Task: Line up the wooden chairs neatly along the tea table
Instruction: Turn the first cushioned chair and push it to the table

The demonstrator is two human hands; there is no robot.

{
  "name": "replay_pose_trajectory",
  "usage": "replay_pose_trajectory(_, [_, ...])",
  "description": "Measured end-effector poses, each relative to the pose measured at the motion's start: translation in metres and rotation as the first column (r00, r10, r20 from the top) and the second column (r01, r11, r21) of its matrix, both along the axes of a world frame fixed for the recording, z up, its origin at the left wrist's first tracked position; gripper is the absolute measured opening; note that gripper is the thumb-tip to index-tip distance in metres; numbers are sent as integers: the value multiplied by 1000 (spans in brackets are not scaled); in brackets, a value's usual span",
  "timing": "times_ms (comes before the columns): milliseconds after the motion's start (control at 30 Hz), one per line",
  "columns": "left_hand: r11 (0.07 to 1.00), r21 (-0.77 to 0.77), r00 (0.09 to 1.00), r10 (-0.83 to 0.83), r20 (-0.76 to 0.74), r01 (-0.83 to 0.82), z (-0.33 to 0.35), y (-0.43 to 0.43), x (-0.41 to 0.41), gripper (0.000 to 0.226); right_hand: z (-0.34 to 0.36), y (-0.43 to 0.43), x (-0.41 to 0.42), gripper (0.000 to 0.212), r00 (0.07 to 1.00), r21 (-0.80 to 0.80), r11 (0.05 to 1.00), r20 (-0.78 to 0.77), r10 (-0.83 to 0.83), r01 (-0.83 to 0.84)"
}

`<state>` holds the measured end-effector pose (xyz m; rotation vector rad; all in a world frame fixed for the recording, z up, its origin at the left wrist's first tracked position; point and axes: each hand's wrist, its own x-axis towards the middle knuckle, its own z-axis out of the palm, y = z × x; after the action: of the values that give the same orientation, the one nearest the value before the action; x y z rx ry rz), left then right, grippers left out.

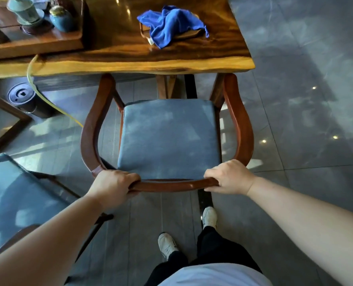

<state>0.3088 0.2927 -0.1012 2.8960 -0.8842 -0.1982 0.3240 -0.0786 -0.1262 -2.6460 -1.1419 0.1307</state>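
Chair [169, 139]: stood straight ahead of both hands, between person and table [130, 58], near the table's right end. Faced the table, armrest tips reaching up to its near edge, apparently just under it; seat well clear of the edge. Ran, front to back, roughly square to that edge, long line pointing away from the body toward the table.

Gripped at the rail [171, 185], the curved top of the back, nearest the body. Left hand [113, 184] closed over the rail's left bend, fingers curled over the top, thumb hidden. Right hand [229, 178] closed over the right bend, fingers wrapped likewise, thumb under the wood. Sat about evenly either side of the rail's middle, neither one nearer, both arms reaching forward about equally.

Judged from this: a move along the chair's own line, forward to tuck the seat in, with equal push from both hands so as not to swing it. Little turning seemed called for. Contact between armrests and table edge could not be told.

Second chair [12, 193]: lay low and left, just beside the left forearm, farther back from the table and set at an angle to it, not yet in line. Looked the next one to be squared up.

Hose [47, 100]: trailed off the table to the floor, left of the held chair, apparently clear of its legs.
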Motion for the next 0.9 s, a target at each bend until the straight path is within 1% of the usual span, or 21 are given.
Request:
replay_pose_trajectory(100, [1000, 9, 1000, 16, -10, -15, -4, -13, 3, 25, 2, -13, 7, 30, 1000, -45, 999, 6, 6, -6])
replay_pose_trajectory(233, [998, 24, 998, 60, 1, -60, 2, -23, 12, 27, 7, -19, 23, 30, 1000, -76, 997, 25, 7, -5])
replay_pose_trajectory(333, [995, 37, 996, 91, -11, -91, 5, -40, 14, 26, 11, -30, 33, 33, 999, -126, 992, -35, -25, 20])
replay_pose_trajectory(433, [997, 24, 998, 67, 2, -67, 2, -43, 9, 26, 7, -33, 28, 32, 999, -124, 992, -44, -21, 16])
replay_pose_trajectory(533, [998, 39, 999, 48, -26, -47, 1, -41, 7, 24, 4, -32, 20, 30, 997, -101, 994, -56, -50, 44])
replay_pose_trajectory(667, [997, 41, 996, 66, -62, -63, 5, -43, 8, 25, 9, -28, 15, 29, 983, -105, 987, -127, -135, 122])
replay_pose_trajectory(767, [995, 46, 991, 88, -104, -84, 7, -46, 6, 28, 15, -25, 10, 27, 959, -100, 981, -215, -184, 165])
replay_pose_trajectory(900, [986, 18, 976, 164, -143, -163, 6, -48, 2, 31, 19, -23, 10, 25, 935, -119, 975, -282, -217, 190])
